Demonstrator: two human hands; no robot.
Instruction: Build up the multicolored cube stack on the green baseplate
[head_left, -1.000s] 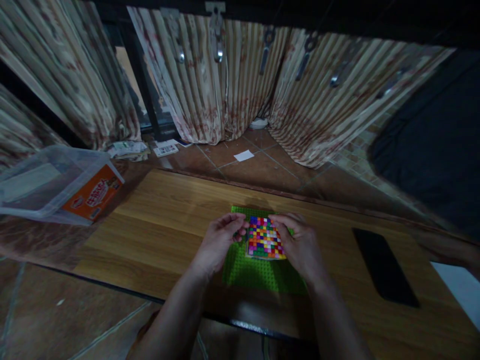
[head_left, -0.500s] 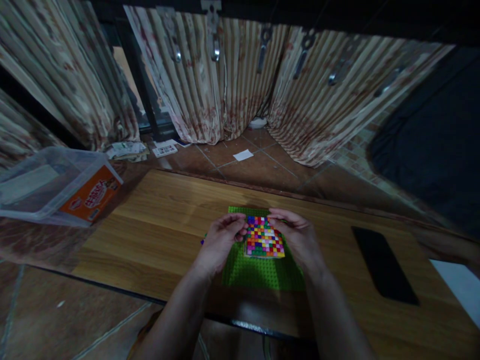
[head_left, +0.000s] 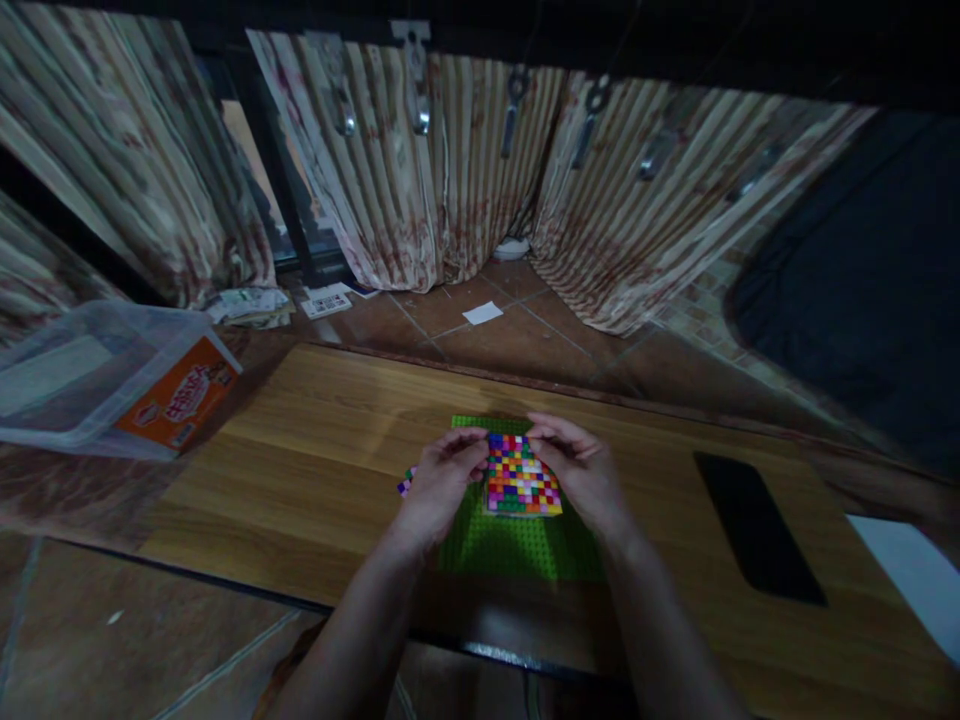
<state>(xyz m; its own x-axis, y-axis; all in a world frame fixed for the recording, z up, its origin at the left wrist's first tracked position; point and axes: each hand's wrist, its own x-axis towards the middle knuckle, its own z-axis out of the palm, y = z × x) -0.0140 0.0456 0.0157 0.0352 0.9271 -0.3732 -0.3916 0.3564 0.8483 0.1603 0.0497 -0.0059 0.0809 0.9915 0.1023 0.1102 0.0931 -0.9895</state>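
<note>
A block of small multicoloured building bricks point(head_left: 523, 476) sits on a green studded baseplate point(head_left: 510, 555) near the table's front edge. My left hand point(head_left: 448, 472) is closed, thumb and fingers pinched at the block's far left corner. At the far right corner, the curled fingers of my right hand point(head_left: 576, 462) meet the block's edge. Whether a tiny piece is between the fingertips of either hand is too small to tell. Partly behind my left hand, several purple, pink and white bricks point(head_left: 406, 483) lie on the wood.
All this is on a low wooden table point(head_left: 300, 450). A black flat object point(head_left: 757, 525) and a white sheet point(head_left: 904, 570) lie to the right. Off the table's left end stands a clear plastic bin point(head_left: 112, 385) with an orange label. Metal hooks point(head_left: 420, 100) hang overhead before striped curtains point(head_left: 465, 190).
My view has shifted slightly. Both hands stay at the block's far corners with hardly any movement. More of the loose bricks shows beside my left hand.
</note>
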